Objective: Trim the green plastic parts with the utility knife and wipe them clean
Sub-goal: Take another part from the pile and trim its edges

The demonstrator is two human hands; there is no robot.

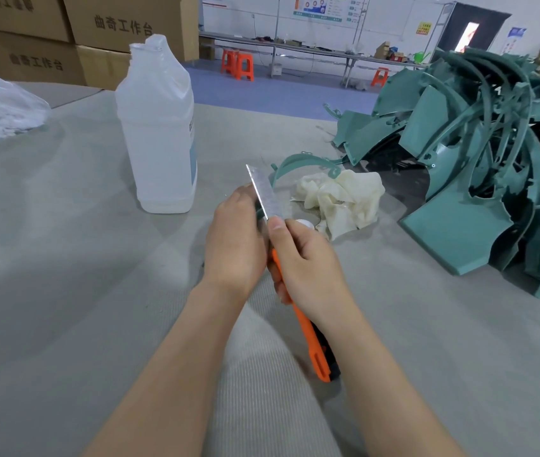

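The utility knife (308, 328) has its long axis running away from the person, and its blade (263, 192) points toward the far edge of the bench (64, 258), a little left. The cardboard boxes (123, 28) read 曲奇工作台. The right hand (308, 258) is curled around the orange handle. The left hand (234, 239) grips a curved green part (298, 159) above the bench middle.

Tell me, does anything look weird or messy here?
Yes. The utility knife blade sticks far out of its orange handle, right beside the left hand, which holds a curved green part; that looks risky. The right hand grips the knife. The other green parts lie in a tangled heap.
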